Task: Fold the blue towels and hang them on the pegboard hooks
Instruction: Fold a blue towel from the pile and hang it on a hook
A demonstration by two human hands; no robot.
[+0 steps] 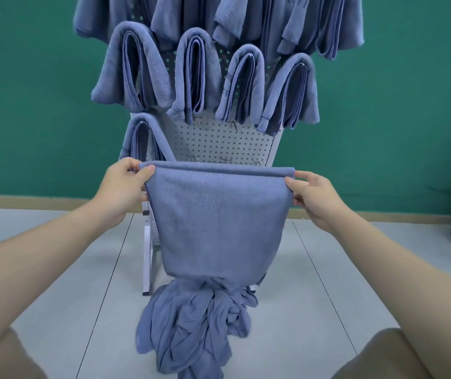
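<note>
I have the towel [218,214] up in front of the pegboard [218,144], folded over at its top edge and hanging flat. My left hand [124,184] pinches the left end of that fold between thumb and fingers; my right hand [310,194] pinches the right end the same way. The fold is stretched level between them, well clear of the pile of loose towels [191,329] on the floor below.

To finish this well I'd keep the top edge taut and bring the two ends together evenly, so the layers line up before anything goes on a hook. The bare hooks [258,161] show just above the fold — to my eye the next free places, right of the hung towel [147,138] on that row. I'd judge the danger is a slack corner slipping out, leaving a lopsided drape — so I'd keep both pinches firm.
</note>
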